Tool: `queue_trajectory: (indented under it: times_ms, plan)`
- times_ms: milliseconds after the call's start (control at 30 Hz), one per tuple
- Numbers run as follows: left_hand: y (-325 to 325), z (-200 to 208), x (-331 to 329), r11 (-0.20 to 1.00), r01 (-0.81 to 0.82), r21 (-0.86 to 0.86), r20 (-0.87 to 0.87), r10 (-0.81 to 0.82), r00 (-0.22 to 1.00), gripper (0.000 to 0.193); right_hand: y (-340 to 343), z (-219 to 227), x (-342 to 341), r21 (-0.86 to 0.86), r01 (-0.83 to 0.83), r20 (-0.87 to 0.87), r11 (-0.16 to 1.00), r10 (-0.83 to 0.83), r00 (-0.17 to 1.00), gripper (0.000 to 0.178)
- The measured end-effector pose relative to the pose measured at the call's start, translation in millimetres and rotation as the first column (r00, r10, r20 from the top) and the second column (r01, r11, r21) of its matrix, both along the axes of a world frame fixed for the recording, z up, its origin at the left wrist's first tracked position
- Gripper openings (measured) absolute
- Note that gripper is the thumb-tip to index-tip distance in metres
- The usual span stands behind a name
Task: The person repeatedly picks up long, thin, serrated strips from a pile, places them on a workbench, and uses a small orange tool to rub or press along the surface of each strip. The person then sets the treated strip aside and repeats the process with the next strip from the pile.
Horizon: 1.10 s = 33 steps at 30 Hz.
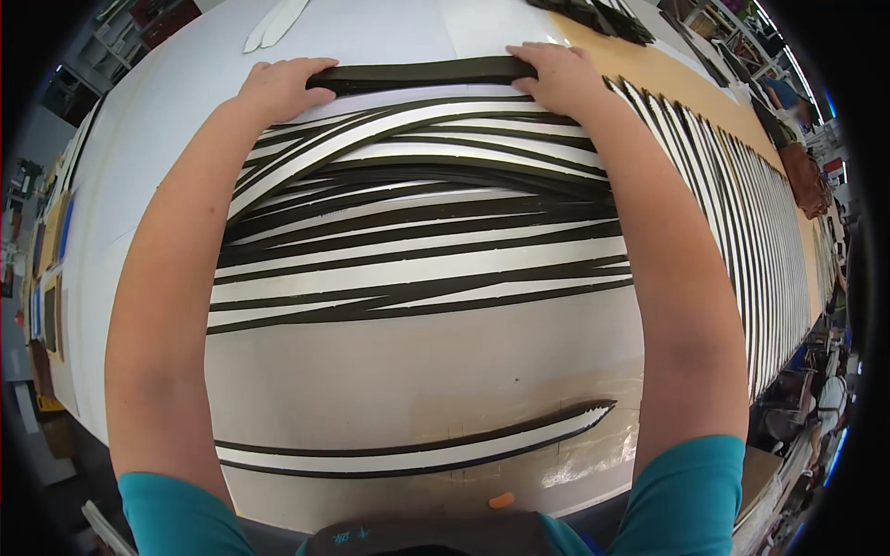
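Both arms reach far forward over the table. Between my hands stretches a dark olive-black bundle of long flat strips [426, 74], lying nearly level from left to right. My left hand [289, 85] is closed round its left end, thumb on the near side. The right end is gripped the same way by my right hand [556, 76]. Just nearer than the bundle lie several long white strips with black edges [408, 222], some crossing each other. A single such strip [408, 461] with a pointed, jagged right end rests close to my body.
Many similar strips [714, 195] lie side by side on a tan board [686, 74] at the right. White pointed pieces [276, 23] and a dark pile [603, 18] are at the far side. A small orange piece [502, 501] sits by the near table edge.
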<state>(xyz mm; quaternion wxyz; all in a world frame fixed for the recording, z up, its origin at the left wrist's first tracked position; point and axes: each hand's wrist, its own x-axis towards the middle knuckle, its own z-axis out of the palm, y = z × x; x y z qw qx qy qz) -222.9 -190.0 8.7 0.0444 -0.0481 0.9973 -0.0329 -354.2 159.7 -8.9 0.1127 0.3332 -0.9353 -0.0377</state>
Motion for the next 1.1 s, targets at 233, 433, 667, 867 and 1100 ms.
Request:
queue_trajectory:
  times_ms: [233,433,667,867,1100]
  plan:
    - [28.0,15.5,91.3,0.917,0.315,0.243,-0.453,-0.18,0.873,0.048,8.1,54.4,67.7,-0.351,0.091,0.336,0.932,0.035,0.941,0.047]
    - [118.1,61.8,294.1,0.747,0.465,0.475,-0.261,-0.385,0.885,0.025,120.5,76.6,209.9,-0.728,0.093,0.515,0.679,0.453,0.728,0.025]
    - [146.1,0.4,413.2,0.826,0.172,0.537,-0.217,-0.062,0.974,0.04,179.5,20.8,352.7,-0.55,0.132,0.526,0.825,0.219,0.822,0.027]
    - [166.4,-37.6,427.0,0.813,0.139,0.566,-0.383,0.11,0.917,0.029,192.1,-10.8,411.9,-0.412,-0.009,0.176,0.911,0.089,0.98,0.042]
    - [191.9,-50.2,404.9,0.824,0.259,0.503,-0.475,0.014,0.88,0.028,214.0,-24.4,437.8,-0.407,0.106,0.145,0.907,-0.05,0.988,0.055]
